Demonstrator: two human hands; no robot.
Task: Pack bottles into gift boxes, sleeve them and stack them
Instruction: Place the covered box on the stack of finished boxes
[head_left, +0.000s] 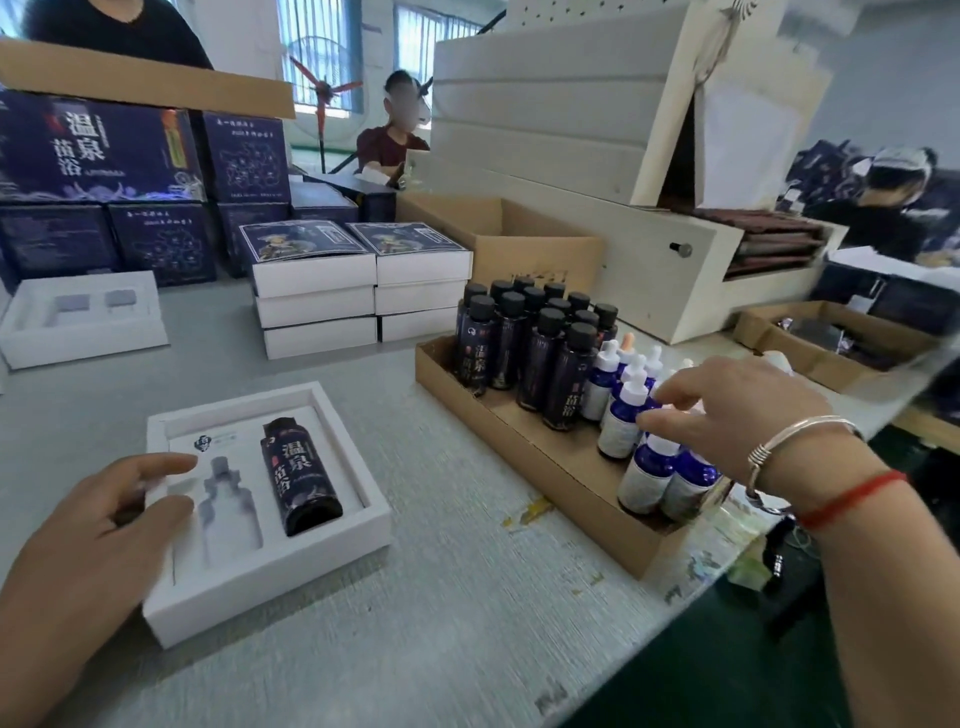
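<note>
R hand (727, 410) – fingers on dropper bottles (621, 423)

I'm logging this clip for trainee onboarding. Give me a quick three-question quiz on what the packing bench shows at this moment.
1. True or false: the dark bottle already lies in the open gift box.
2. Which slot of that box is empty? A) the dropper-shaped slot B) the dark bottle's slot
3. Fill in: the right hand reaches to the white-capped ______ bottles in the cardboard tray.

Key:
1. True.
2. A; the left hand rests on the box's left edge.
3. dropper.
</note>
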